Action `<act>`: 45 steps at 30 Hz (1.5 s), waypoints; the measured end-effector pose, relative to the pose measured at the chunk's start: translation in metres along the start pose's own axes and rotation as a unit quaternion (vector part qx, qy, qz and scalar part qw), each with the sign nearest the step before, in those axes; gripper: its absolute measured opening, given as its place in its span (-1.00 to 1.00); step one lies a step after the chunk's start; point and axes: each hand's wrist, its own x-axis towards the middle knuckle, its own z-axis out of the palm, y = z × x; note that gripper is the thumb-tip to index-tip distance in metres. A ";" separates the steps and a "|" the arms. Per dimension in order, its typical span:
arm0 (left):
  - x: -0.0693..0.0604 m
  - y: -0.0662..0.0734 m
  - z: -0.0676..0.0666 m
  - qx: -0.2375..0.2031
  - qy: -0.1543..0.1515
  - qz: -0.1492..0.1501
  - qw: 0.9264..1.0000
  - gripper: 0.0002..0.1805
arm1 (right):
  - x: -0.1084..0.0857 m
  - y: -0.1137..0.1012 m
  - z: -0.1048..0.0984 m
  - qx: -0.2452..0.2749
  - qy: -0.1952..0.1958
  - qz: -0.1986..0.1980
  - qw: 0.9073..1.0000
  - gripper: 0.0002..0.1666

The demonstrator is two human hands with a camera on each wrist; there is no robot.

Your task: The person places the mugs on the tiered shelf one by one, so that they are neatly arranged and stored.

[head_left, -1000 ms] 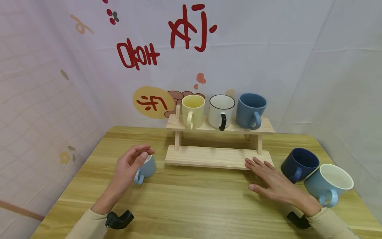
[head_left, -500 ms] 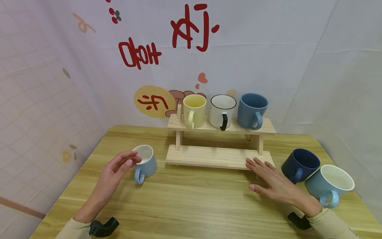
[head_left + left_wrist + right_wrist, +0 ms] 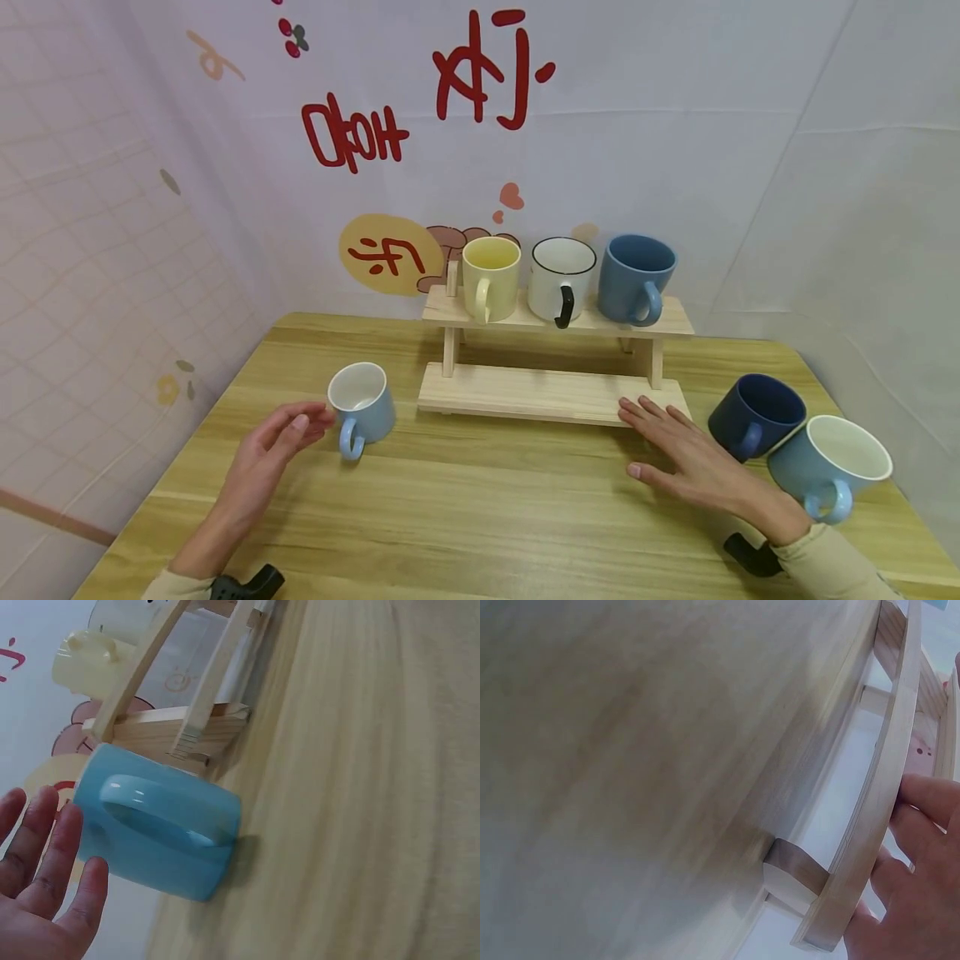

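— Well, on your wooden stand (image 3: 655,367) three mugs are up: the yellow mug (image 3: 502,292), the white mug (image 3: 547,292) and the blue mug (image 3: 622,287), in a row along the upper shelf (image 3: 440,310), handles facing you.

— So that tier looks filled, I'd judge. And below?

— No mug on the lower shelf (image 3: 525,392); just your right hand (image 3: 693,467), resting at its right end, fingers straight and spread, gripping nothing.

— And your left hand (image 3: 262,454)?

— Out by the pale blue mug (image 3: 373,421), on the bench (image 3: 480,517) left of the stand! Those fingers are relaxed, slightly bent, and have hold of nothing. They're just beside the mug's left side, but whether they touch it, you can't tell from either view.

— That mug stands upright, handle towards you, so it counts among those off the stand.

— Along with two over on your right: the navy mug (image 3: 731,421), just beyond your right hand, and the wide light-blue mug (image 3: 802,454) next to it, nearer you. Whether those two touch is hard to say.

— Three on, three off: if they all belong up there, I'd put you about halfway, with the lower tier left to fill.
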 end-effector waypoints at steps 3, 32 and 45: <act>-0.003 -0.008 0.000 -0.041 -0.006 -0.014 0.999 -0.66 | 0.000 0.000 0.001 0.001 0.001 0.000 1.000 -0.14; -0.001 -0.031 0.035 0.010 -0.008 -0.155 0.988 -0.51 | -0.001 0.000 0.001 -0.002 0.005 -0.001 1.000 -0.14; -0.003 -0.035 0.046 -0.001 0.073 -0.132 0.989 -0.54 | -0.001 0.001 0.003 0.001 0.007 0.000 1.000 -0.13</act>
